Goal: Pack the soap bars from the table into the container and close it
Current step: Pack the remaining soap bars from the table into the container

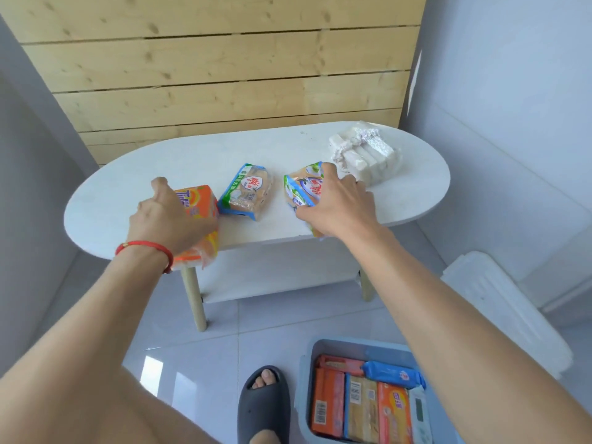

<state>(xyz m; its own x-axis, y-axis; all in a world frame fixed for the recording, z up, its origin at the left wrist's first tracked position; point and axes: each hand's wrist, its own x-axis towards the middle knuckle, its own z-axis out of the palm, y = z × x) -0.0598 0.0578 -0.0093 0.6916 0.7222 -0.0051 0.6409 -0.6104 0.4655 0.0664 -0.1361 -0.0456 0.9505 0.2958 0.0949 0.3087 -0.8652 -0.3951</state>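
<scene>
On the white oval table (pixel 134 187), my left hand (pixel 166 219) grips an orange soap pack (pixel 200 206) at the front left edge. My right hand (pixel 339 203) closes over a blue-and-tan soap pack (pixel 304 187) near the table's front middle. Between them a second blue-and-tan soap pack (pixel 248 193) lies untouched. A bundle of white soap bars (pixel 365 155) in clear wrap sits at the back right. The blue container (pixel 307 373) stands open on the floor at the lower right, holding several wrapped soap packs (pixel 358 405).
A white lid (pixel 499 309) leans by the right wall beside the container. My foot in a dark slipper (pixel 264 402) is just left of the container. A wooden slat panel stands behind the table. Grey floor tiles lie below.
</scene>
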